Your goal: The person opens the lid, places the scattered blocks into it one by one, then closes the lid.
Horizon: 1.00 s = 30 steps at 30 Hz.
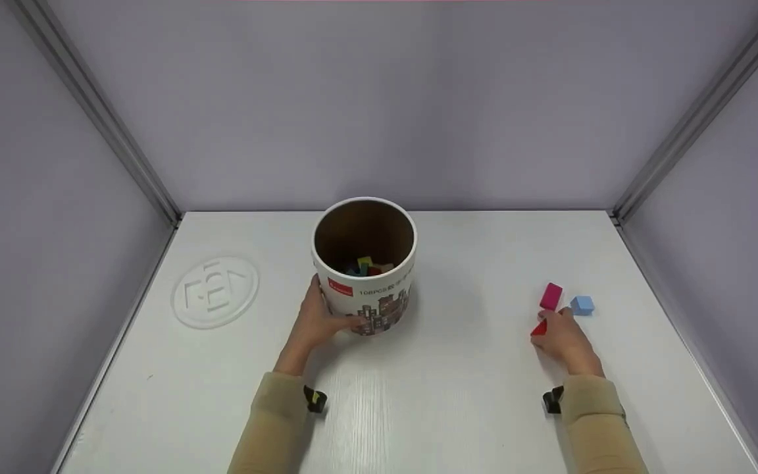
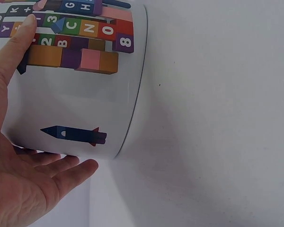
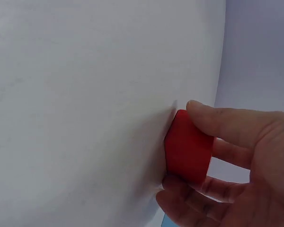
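Observation:
A tall round bucket [image 1: 379, 299] with printed pictures of coloured blocks stands mid-table, tilted slightly in the head view. My left hand [image 1: 313, 322] holds its left side, thumb across the printed front and fingers round the side. Small coloured blocks [image 1: 367, 264] lie at the bottom inside. At the right of the table my right hand [image 1: 566, 339] pinches a red block [image 3: 189, 149] between thumb and fingers, close over the white surface. Just beyond those fingers lies a magenta block [image 1: 551, 296], with a light blue block [image 1: 582, 305] to its right.
On the left of the white table [image 1: 458, 395] is a round raised emblem [image 1: 215, 292]. Pale grey panels enclose the back and both sides, with metal corner posts [image 1: 116, 141] at the back corners.

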Motion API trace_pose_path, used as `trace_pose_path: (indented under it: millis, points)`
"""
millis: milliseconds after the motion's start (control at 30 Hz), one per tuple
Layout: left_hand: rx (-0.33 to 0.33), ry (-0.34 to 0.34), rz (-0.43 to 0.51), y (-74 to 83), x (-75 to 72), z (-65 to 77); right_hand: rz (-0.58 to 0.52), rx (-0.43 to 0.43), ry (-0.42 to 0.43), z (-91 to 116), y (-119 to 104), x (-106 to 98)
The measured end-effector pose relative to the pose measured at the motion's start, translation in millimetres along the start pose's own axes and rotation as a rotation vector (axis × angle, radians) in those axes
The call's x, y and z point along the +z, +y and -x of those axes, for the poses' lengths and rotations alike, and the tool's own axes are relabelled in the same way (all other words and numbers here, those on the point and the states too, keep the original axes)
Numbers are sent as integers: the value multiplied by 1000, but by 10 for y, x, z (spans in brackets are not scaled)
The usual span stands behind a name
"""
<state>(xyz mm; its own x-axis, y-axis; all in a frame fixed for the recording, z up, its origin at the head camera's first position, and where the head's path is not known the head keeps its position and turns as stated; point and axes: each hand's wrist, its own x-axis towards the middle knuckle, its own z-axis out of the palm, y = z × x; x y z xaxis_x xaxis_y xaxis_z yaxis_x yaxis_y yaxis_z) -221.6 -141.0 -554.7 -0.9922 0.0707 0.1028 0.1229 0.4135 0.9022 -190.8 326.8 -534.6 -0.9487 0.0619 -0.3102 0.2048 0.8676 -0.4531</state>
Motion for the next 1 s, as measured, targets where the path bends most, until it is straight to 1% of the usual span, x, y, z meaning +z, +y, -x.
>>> trace_pose_path:
  millis: [233,333,567,667,767,1000]
  points:
    - [-9,1,-26,19,3,11,36,-51,-14,-4,-8,-6]
    - [-18,0,-46,24,7,14,36,-45,-29,-11,-7,-12]
    - [-1,7,-23,17,7,11,10,-25,-36,-20,-71,-40]
    - [-7,6,-27,15,6,6,-24,-30,-18,-21,-148,-61]
    - [-6,5,-27,14,5,3,-51,-55,10,-18,-257,-84]
    - [0,4,-17,1,13,-9,-100,-127,55,15,-617,-171]
